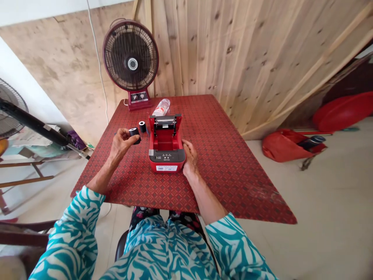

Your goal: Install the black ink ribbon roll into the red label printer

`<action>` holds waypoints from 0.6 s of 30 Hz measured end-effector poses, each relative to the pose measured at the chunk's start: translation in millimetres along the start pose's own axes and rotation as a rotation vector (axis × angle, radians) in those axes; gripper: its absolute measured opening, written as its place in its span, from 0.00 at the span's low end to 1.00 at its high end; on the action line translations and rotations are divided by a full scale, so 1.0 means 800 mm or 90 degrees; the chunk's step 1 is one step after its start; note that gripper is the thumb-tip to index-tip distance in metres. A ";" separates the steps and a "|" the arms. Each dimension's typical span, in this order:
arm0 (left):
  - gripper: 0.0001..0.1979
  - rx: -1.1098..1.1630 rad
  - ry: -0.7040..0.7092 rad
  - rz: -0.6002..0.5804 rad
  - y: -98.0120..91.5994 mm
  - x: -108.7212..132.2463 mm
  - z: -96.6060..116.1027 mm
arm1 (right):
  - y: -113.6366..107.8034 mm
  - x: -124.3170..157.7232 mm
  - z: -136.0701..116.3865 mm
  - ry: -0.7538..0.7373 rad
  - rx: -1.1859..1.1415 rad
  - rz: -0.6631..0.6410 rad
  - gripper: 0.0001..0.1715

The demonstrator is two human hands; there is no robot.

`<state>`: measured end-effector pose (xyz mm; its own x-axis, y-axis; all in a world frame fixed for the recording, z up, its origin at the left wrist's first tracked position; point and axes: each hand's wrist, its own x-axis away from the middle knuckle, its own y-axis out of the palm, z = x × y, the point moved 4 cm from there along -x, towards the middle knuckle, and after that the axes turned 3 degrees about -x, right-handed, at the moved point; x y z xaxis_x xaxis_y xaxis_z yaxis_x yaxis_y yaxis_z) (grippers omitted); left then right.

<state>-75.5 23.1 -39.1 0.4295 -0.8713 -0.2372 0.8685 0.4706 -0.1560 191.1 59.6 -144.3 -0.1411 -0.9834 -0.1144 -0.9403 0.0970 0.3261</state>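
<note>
**Left hand (121,146) pinches a black roll (134,135) beside a red label printer (166,155), lid raised, at frame center**

The left fingers grasp the roll against the thumb, left of the printer, while the right hand (189,153) lies released over the printer's right front corner. A second black roll (142,126) stands upright just behind, on the red patterned tablecloth (221,155). A loose pinch could drop the held roll, and a stray knock could topple the standing one; either could then roll away across the tablecloth.
</note>
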 end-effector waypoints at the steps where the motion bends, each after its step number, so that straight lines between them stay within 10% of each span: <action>1: 0.25 -0.017 0.019 -0.009 0.005 0.005 0.008 | 0.000 0.000 0.001 0.004 0.001 0.004 0.28; 8: 0.21 -0.219 0.204 -0.033 0.028 0.040 0.060 | 0.006 0.013 -0.068 -0.162 0.077 0.080 0.24; 12: 0.16 -0.333 0.396 -0.014 0.040 0.062 0.080 | 0.045 0.049 -0.147 -0.369 0.242 -0.087 0.17; 18: 0.09 -0.426 0.662 0.027 0.061 0.085 0.085 | 0.074 0.068 -0.167 -0.295 0.244 -0.170 0.15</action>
<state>12.8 -22.8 2.1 -0.2121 -0.4728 -0.8552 0.4299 0.7408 -0.5162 169.0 -8.7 -6.1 0.0743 -0.8220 -0.5646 -0.9930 -0.0089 -0.1177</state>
